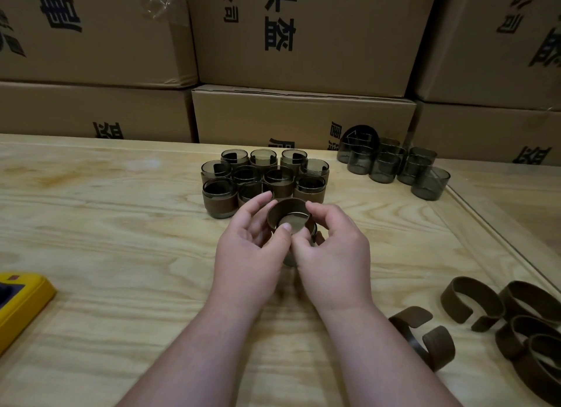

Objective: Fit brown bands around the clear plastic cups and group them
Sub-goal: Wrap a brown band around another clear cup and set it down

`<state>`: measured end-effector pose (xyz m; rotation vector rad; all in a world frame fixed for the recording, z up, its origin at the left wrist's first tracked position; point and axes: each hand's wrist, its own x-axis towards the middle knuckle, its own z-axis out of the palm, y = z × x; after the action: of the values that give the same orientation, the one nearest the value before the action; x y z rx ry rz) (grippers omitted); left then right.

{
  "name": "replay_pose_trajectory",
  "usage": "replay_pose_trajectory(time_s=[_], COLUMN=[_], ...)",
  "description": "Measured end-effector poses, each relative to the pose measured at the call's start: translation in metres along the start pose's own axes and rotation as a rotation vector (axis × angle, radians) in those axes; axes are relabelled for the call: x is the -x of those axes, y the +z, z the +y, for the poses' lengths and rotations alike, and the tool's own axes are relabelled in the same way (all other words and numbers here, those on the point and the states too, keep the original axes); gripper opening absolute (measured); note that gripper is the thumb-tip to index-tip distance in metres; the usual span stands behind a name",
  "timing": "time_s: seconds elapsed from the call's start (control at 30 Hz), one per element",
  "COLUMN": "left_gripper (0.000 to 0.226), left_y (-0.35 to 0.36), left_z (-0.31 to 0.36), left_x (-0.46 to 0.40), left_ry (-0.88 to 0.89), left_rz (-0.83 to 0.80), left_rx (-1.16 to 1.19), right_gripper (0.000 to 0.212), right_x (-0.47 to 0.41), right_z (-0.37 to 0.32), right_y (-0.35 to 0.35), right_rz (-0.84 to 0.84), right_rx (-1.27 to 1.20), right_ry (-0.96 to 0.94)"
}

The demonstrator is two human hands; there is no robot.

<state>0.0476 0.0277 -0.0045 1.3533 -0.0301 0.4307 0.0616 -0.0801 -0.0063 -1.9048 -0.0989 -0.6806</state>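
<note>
Hands are working w/ one cup (292,224) above the worktop (121,224): we're gripping it, left hand (252,248) and right hand (331,251) pinching the brown band (285,209) round it. Band's looking soft, springy; cup light, slick, so we're holding by the sides

I have both hands mid-worktop (121,224): left hand (249,254) and right hand (334,254) on either side of one cup (291,221). Banded cups (264,178) cluster just behind it. Bare cups (394,166) sit back right, before the stacked boxes (303,57). Loose bands (501,321) lie near right. Yellow device (21,303) at left edge.
</note>
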Motion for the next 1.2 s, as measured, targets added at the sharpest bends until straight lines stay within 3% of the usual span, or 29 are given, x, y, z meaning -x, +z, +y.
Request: replay_pose_trajectory(time_s=[0.37,0.6,0.87,1.07,1.2], left_gripper=[0.047,0.048,0.057,0.054,0.077], left_y=[-0.0006,-0.0045,-0.0045,-0.0057,-0.0051], left_z=[-0.0042,-0.0015,-0.0008,-0.0004,-0.0013], left_x=[-0.0025,-0.0029,-0.003,-0.0045,-0.0026], left_ry=[0.022,0.032,-0.005,-0.039,-0.062], left_rz=[-0.049,-0.093,-0.15,-0.166,-0.231], left_rx=[-0.137,-0.438,-0.595,-0.589,-0.616], right_gripper=[0.031,0.03,0.014,0.024,0.025], right_x=[-0.0033,-0.0055,-0.0064,-0.0077,-0.0068], right_z=[0.0007,0.0004,0.0028,0.0032,0.0041], right_y=[-0.0027,-0.005,-0.007,-0.0077,-0.0058], right_rz=[0.031,0.039,0.023,-0.004,-0.023], right_rx=[-0.004,-0.014,-0.035,-0.053,-0.131], right_ry=[0.097,0.139,0.246,0.281,0.331])
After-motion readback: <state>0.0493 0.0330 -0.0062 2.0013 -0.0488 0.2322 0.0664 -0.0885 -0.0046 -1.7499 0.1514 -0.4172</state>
